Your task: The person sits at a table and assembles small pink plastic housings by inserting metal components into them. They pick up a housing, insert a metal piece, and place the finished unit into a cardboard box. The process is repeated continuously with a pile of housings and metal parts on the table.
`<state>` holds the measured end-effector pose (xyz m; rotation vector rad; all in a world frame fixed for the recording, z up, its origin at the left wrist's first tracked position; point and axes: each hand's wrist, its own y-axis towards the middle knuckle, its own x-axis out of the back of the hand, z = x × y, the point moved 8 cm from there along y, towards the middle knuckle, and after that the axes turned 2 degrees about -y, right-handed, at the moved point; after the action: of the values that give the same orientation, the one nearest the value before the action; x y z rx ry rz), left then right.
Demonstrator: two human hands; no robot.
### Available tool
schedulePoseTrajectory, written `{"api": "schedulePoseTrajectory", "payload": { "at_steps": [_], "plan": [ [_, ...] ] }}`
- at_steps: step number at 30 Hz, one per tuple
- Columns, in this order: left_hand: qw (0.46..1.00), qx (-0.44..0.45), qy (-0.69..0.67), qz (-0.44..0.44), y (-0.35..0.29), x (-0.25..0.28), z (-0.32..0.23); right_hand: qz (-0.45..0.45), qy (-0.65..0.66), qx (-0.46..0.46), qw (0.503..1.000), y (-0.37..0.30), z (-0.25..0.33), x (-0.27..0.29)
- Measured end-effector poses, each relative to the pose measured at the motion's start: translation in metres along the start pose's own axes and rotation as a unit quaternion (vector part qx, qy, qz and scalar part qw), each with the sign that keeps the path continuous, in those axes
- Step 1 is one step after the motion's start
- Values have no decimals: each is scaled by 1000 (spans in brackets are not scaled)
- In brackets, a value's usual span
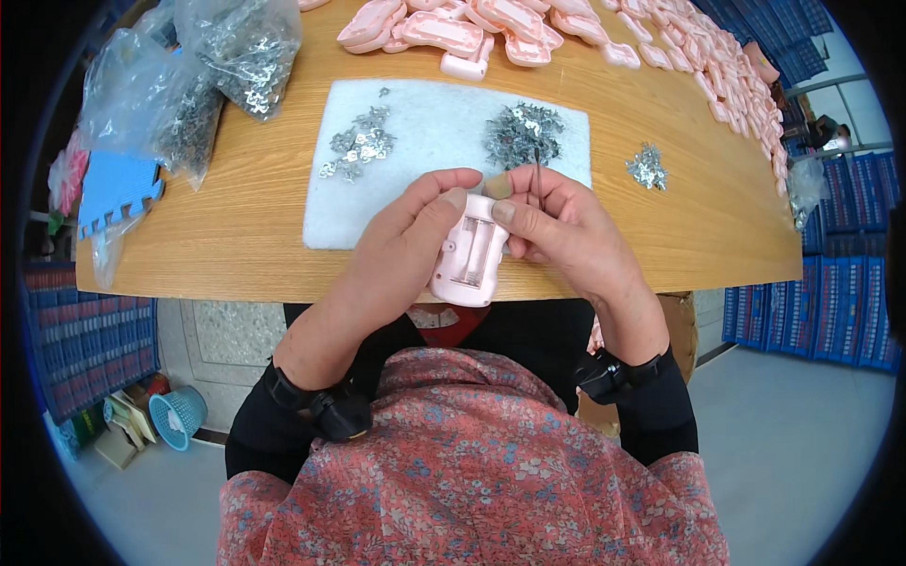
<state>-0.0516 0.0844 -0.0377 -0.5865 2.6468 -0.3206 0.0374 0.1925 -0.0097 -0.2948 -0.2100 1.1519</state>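
Above the table's front edge, a pink plastic housing (482, 247) with an open, two-slot battery compartment is held tilted toward me. My left hand (408, 236) grips its left side, thumb at the top edge. My right hand (578, 231) closes on the top right corner, thumb against the shell. A thin dark rod-like tool (538, 174) stands up between the right fingers; its kind cannot be made out. Behind the hands lies a white foam mat (434, 113) bearing a pile of small metal contact plates (524, 132) and a looser group of metal plates (363, 141).
Plastic bags of metal pieces (241, 57) stand at the table's left, by a blue foam tile (118, 189). Pink shells (510, 28) are heaped along the far edge and down the right. Another small metal pile (647, 168) lies right of the mat. Blue racks (816, 311) stand beyond.
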Motion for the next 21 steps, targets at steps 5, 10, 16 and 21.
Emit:
{"api": "schedulePoseTrajectory", "payload": {
  "at_steps": [5,10,16,21],
  "plan": [
    [991,-74,102,34,-4,-6,-10,-4,8,-11,1000,-3,0,2],
    [968,-103,227,13,-5,-13,-21,-4,-3,13,1000,-3,-2,4],
    [984,-93,153,24,3,-11,-8,-14,37,32,999,-9,9,-1],
    [962,90,-211,147,3,-19,11,-20,-1,103,994,-9,8,5]
  ]
}}
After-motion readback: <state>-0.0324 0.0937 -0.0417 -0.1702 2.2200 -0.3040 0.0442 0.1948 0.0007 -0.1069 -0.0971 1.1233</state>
